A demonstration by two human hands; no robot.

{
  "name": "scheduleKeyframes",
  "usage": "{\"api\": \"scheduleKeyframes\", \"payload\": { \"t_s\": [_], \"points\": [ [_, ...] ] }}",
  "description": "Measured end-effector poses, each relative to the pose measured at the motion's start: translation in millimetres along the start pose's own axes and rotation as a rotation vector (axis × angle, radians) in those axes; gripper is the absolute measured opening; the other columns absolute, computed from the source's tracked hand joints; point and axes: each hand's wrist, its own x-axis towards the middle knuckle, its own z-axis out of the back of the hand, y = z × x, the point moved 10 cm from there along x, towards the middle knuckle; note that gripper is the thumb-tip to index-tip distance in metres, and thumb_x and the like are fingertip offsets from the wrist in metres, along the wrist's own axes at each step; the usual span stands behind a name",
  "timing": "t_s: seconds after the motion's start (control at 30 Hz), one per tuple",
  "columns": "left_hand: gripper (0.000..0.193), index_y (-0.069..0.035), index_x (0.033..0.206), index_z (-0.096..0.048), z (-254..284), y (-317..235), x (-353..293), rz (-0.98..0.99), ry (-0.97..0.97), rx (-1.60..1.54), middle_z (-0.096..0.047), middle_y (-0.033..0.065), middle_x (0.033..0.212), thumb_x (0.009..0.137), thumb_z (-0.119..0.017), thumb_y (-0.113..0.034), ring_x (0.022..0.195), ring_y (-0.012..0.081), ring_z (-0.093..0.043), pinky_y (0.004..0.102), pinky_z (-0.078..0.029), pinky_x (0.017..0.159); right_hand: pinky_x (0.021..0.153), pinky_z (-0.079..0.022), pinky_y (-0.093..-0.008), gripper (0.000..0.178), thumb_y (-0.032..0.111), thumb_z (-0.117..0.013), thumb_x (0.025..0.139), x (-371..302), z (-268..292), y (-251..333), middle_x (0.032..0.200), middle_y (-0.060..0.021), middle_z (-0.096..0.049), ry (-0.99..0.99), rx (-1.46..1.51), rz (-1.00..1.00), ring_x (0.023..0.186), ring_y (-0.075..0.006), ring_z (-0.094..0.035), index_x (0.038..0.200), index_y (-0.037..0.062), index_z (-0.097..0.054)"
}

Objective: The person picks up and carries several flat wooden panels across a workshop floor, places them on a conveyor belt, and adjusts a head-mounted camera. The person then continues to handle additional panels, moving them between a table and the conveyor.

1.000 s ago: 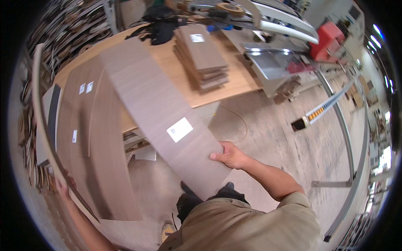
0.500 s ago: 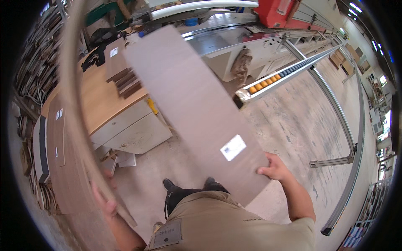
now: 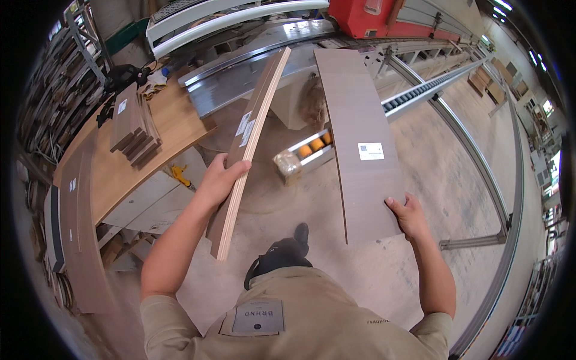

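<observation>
My left hand is closed on the near part of a long brown-faced plywood board, tilted so its pale layered edge faces me. White labels sit on its face; whether it is one board or two together I cannot tell. On the other side, my right hand grips the near right edge of a wide brown board, thumb on top. That board shows its flat face, with a white label on it. The two boards are held apart in front of me, above the floor.
A wooden-topped desk at left bears a stack of short brown boards. Larger brown panels stand beside it. Ahead are a metal machine table and a roller rail, whose wrapped end juts between the held boards.
The left board has swung from the far left toward the middle. The right board has turned from a slant to nearly straight ahead and moved right. Both hands keep hold.
</observation>
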Motion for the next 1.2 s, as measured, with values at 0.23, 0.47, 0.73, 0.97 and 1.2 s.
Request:
{"api": "scheduleKeyframes", "payload": {
  "t_s": [0.23,0.47,0.73,0.97,1.2],
  "points": [
    [0.082,0.014,0.114,-0.049,-56.7,-50.6,66.6,0.082,-0.102,0.16,-0.064,0.0273,0.103,0.074,-0.067,-0.055,0.095,0.0297,-0.066,0.0366,-0.051,0.084,0.078,-0.052,-0.0317,0.04,0.024,-0.071,0.089,104.1,11.9,23.2,0.102,-0.0119,-0.068,0.103,-0.042,-0.093,0.088,-0.017,-0.064,0.115,-0.0051,-0.06],
    [0.084,0.013,0.115,-0.049,-103.0,-72.0,106.7,0.189,-0.167,0.297,-0.063,0.0303,0.11,0.073,-0.066,-0.057,0.101,0.0355,-0.065,0.039,-0.05,0.089,0.082,-0.051,-0.0313,0.042,0.023,-0.071,0.09,171.6,24.5,28.6,0.105,-0.0123,-0.067,0.333,0.075,-0.061,0.092,-0.017,-0.064,0.118,-0.0051,-0.058],
    [0.088,0.014,0.121,-0.046,-178.3,-105.1,113.1,0.308,-0.308,0.46,-0.06,0.0318,0.118,0.073,-0.067,-0.057,0.108,0.0392,-0.062,0.0416,-0.049,0.093,0.085,-0.051,-0.0312,0.039,0.019,-0.067,0.093,229.6,59.1,35.9,0.111,-0.0127,-0.066,0.524,0.166,-0.072,0.097,-0.0174,-0.063,0.121,-0.0047,-0.055],
    [0.089,0.015,0.122,-0.045,-208.5,-121.5,106.6,0.359,-0.455,0.544,-0.059,0.0325,0.118,0.072,-0.069,-0.055,0.111,0.0407,-0.06,0.0428,-0.048,0.095,0.087,-0.049,-0.0312,0.034,0.017,-0.066,0.094,254.2,87.8,29.0,0.11,-0.0126,-0.066,0.592,0.135,-0.038,0.1,-0.0169,-0.061,0.118,-0.0039,-0.056],
    [0.106,0.014,0.138,-0.029,-242.7,-132.7,118.3,0.44,-0.456,0.688,-0.047,0.033,0.133,0.072,-0.069,-0.058,0.117,0.0416,-0.056,0.0423,-0.048,0.097,0.087,-0.049,-0.0317,0.035,0.02,-0.065,0.094,266.1,101.5,34.7,0.109,-0.0126,-0.066,0.625,0.108,-0.013,0.099,-0.017,-0.061,0.117,-0.0044,-0.055]
  ]
}}
